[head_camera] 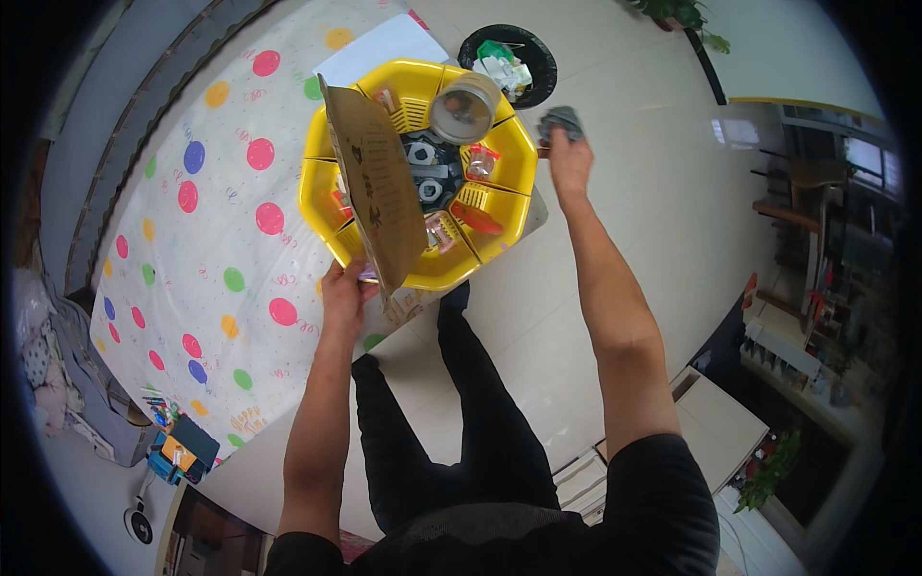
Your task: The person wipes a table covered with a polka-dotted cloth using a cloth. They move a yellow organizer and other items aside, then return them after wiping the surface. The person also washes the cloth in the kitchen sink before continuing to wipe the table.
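Observation:
My left hand [344,301] grips the near left rim of a yellow octagonal plastic tray [522,209] with divided compartments. A brown paper bag [378,191], bearing writing, stands tilted in the tray's left part. Near the back right rim sits a round clear container [465,109] with something reddish inside. Small wrapped packets lie in several compartments, and a red item [477,217] rests in the lower right one. Dark and grey parts fill the centre. My right hand [570,160] holds a crumpled grey cloth [562,124], slightly blurred, right of the tray.
A table [238,216] with a balloon-patterned cover extends to the left, with a white sheet [385,50] at its far end. Beyond the tray a black waste bin [545,75] holding rubbish stands on the tiled floor. A white cabinet [720,421] is at lower right.

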Available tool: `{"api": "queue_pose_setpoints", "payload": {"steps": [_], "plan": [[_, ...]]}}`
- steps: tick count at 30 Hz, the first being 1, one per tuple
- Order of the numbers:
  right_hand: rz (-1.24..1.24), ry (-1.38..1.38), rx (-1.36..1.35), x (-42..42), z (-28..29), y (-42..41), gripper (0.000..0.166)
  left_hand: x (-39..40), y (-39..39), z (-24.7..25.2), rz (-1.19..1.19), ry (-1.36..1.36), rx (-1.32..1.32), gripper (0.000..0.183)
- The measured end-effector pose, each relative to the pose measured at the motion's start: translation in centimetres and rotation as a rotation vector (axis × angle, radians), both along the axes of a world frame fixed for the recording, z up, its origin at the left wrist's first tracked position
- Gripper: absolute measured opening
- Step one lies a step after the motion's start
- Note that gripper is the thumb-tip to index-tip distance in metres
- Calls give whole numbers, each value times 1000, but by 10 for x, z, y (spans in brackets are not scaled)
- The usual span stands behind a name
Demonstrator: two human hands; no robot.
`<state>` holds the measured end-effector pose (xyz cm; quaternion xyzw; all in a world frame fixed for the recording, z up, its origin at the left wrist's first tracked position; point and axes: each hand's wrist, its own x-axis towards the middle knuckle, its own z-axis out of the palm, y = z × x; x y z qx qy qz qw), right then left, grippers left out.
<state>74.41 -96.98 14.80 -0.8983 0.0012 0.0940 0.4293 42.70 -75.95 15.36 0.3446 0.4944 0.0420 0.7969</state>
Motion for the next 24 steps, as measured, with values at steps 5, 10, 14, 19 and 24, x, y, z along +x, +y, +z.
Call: {"api": "queue_pose_setpoints", "payload": {"steps": [5, 10, 14, 19, 24], "plan": [[315, -132, -91, -12, 11, -14, 54, -2, 6, 2, -3, 13, 5, 26], [601, -270, -291, -26, 6, 17, 67, 0, 6, -4, -95, 50, 139, 27], [576, -211, -280, -20, 12, 26, 55, 7, 5, 3, -30, 110, 102, 25], [532, 12, -72, 8, 10, 9, 39, 4, 3, 1, -30, 81, 127, 23], [-17, 196, 359, 5, -12, 2, 38, -5, 7, -12, -58, 56, 142, 20]]}}
